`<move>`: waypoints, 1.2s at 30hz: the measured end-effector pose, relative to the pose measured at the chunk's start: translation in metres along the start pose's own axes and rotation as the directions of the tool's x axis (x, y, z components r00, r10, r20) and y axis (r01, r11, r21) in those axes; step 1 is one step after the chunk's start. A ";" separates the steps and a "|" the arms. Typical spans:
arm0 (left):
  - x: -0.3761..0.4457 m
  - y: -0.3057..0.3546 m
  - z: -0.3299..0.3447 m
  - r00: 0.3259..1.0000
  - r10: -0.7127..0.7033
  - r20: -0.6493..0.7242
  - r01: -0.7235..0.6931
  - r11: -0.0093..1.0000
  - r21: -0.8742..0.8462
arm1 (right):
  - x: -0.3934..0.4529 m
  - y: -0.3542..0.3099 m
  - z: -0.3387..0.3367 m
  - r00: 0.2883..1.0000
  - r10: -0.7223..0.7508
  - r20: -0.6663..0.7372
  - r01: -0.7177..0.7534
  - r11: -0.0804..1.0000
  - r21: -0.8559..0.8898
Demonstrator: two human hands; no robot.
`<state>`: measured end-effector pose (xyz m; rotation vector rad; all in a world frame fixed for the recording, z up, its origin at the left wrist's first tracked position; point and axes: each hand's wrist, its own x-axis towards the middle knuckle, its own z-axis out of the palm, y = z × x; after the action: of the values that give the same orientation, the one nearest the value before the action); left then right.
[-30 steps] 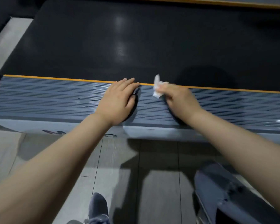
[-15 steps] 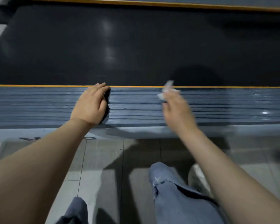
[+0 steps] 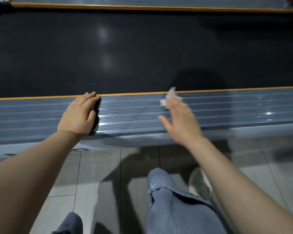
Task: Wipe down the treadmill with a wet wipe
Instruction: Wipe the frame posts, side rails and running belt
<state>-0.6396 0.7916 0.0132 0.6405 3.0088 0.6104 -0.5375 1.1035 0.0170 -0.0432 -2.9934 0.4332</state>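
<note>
The treadmill lies across the view: a black belt (image 3: 125,56) and a grey ribbed side rail (image 3: 134,112) with an orange inner stripe. My left hand (image 3: 78,115) rests flat on the rail, fingers together, reaching the orange stripe. My right hand (image 3: 181,119) is blurred over the rail further right and pinches a crumpled white wet wipe (image 3: 167,97) at its fingertips, thumb spread to the left. The rail between my hands shines wet.
The far side rail (image 3: 142,4) with its orange stripe runs along the top. Grey floor tiles (image 3: 100,174) lie in front of the treadmill. My jeans-clad knees (image 3: 167,200) and a pale shoe (image 3: 200,184) are below my arms.
My right hand with the wipe has slid right along the rail and my hands are now further apart. My view and my knee have shifted along the treadmill.
</note>
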 end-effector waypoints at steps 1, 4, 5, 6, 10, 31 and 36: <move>0.000 0.000 0.000 1.000 0.004 0.002 -0.004 1.000 0.002 | -0.013 0.044 -0.012 0.987 0.147 -0.066 -0.150 0.987 -0.057; 0.000 -0.002 0.001 1.000 0.018 0.006 -0.018 1.000 0.021 | -0.056 0.136 -0.048 0.822 0.557 -0.120 -0.565 0.823 -0.055; 0.001 -0.002 0.002 1.000 0.019 0.003 -0.019 1.000 0.021 | -0.057 0.135 -0.050 0.770 0.627 -0.117 -0.633 0.774 -0.022; 0.001 -0.002 0.002 1.000 0.019 -0.001 -0.019 1.000 0.021 | -0.051 0.119 -0.046 0.764 0.634 -0.119 -0.639 0.769 -0.006; 0.001 -0.002 0.004 1.000 0.010 -0.008 -0.010 1.000 0.002 | -0.005 -0.042 0.011 0.999 0.005 -0.038 -0.003 0.998 0.058; -0.001 0.001 0.002 0.999 -0.030 -0.021 0.029 0.998 -0.055 | -0.001 -0.125 0.037 0.824 -0.552 0.127 0.514 0.822 0.244; -0.003 -0.002 0.000 0.999 -0.041 -0.003 0.041 0.995 -0.093 | 0.004 -0.078 0.029 0.814 -0.569 0.116 0.531 0.810 0.248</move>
<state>-0.6375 0.7893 0.0120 0.5716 2.9690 0.7456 -0.5454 1.0206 0.0122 0.9153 -2.9107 0.6908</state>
